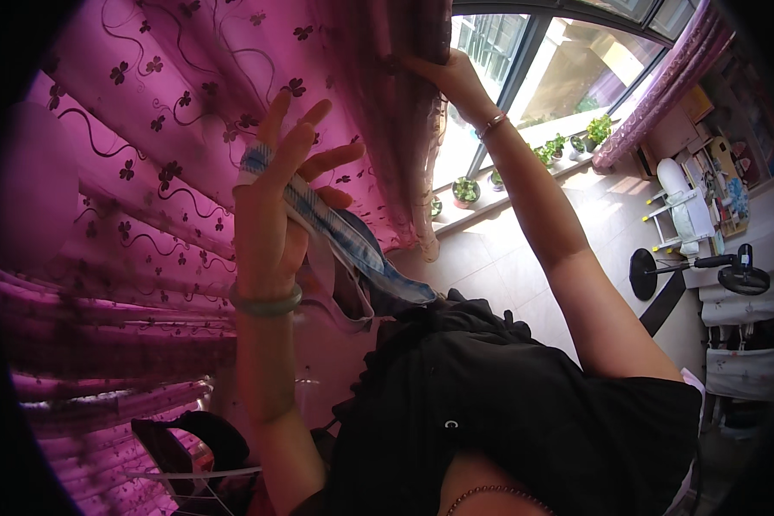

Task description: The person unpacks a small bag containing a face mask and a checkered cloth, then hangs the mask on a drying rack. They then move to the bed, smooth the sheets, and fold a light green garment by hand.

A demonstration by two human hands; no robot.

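Observation:
At the upper middle, my right hand (460, 82) grips the edge of a pink-purple curtain (189, 112) printed with dark clover leaves and vines. Some of its fingers are hidden in the curtain's dark folds. My left hand (279, 189) is raised in front of the same curtain, its fingers partly spread. A blue-and-white striped cloth (344, 236) runs across that hand beside the thumb and hangs down toward my black top (507, 396). Below it dangles a greyish-pink piece of fabric (344, 305), which may be part of the same cloth.
Beyond the curtain is a window (568, 64) with potted plants (465, 192) along its sill. To the right stand a black fan (742, 273), a white chair-like stand (684, 211) and cluttered shelves (731, 172). A rack with dark items (199, 443) is at lower left.

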